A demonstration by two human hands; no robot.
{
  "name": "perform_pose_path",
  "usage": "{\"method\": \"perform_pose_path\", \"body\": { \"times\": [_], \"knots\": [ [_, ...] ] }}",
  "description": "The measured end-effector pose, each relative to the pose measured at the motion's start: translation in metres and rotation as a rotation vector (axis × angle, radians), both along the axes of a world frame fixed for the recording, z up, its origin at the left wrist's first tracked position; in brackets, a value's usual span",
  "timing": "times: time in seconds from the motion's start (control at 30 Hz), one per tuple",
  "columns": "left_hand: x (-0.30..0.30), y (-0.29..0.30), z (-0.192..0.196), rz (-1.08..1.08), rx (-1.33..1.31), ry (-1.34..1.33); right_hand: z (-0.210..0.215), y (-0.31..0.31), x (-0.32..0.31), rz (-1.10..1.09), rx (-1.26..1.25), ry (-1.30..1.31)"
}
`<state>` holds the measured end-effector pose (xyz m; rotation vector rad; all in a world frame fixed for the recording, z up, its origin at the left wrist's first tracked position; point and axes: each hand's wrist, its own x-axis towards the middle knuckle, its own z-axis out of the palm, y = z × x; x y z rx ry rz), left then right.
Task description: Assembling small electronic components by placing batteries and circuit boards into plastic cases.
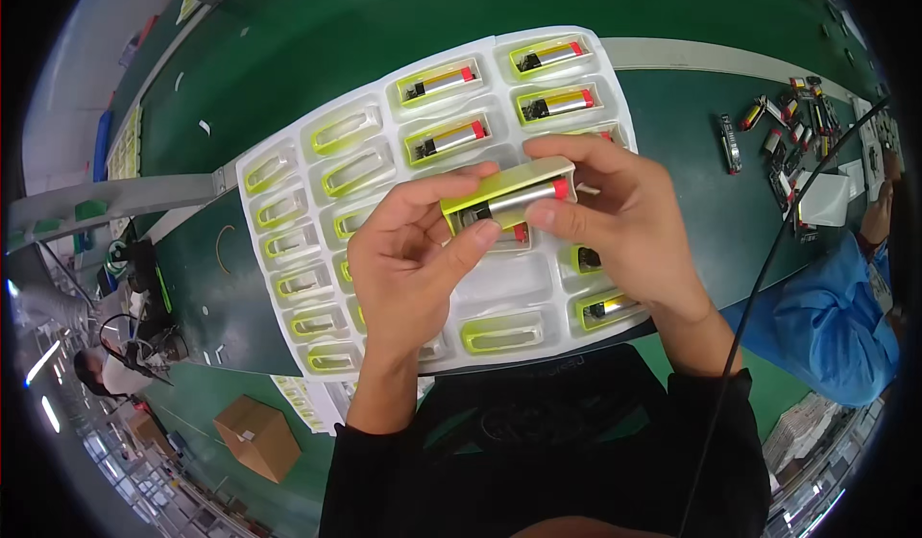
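Above a white tray (pixel 629 120) both my hands hold one yellow-green plastic shell (pixel 509 181). Inside the shell lies a silver cylindrical battery (pixel 519 202) with a red end and a black part at its left. My left hand (pixel 408 250) grips the shell's left end, its thumb against the black part. My right hand (pixel 634 226) pinches the right end, the thumb beside the red end. Several tray pockets hold shells fitted with silver cylinders, such as the shell (pixel 557 104) at upper right. Pockets at the left hold shells without cylinders, like the shell (pixel 346 130).
On the green table (pixel 384 10) to the right lies a heap of loose battery assemblies (pixel 792 130), with one assembly (pixel 732 144) apart from it. A person in a blue sleeve (pixel 816 317) sits at the right. A black cable (pixel 759 288) crosses the right side. A cardboard box (pixel 257 437) stands at lower left.
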<state>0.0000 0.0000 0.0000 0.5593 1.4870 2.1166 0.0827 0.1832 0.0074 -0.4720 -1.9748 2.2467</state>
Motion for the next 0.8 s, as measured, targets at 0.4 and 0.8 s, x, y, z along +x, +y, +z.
{"method": "perform_pose_path", "body": {
  "times": [0.4, 0.8],
  "knots": [
    [0.003, 0.005, 0.006, 0.082, -0.081, 0.023, -0.017, -0.022, -0.006, -0.415, 0.61, 0.322],
    [0.008, 0.01, 0.004, 0.175, -0.153, 0.089, -0.009, -0.031, -0.005, -0.388, 0.778, 0.495]
  ]
}}
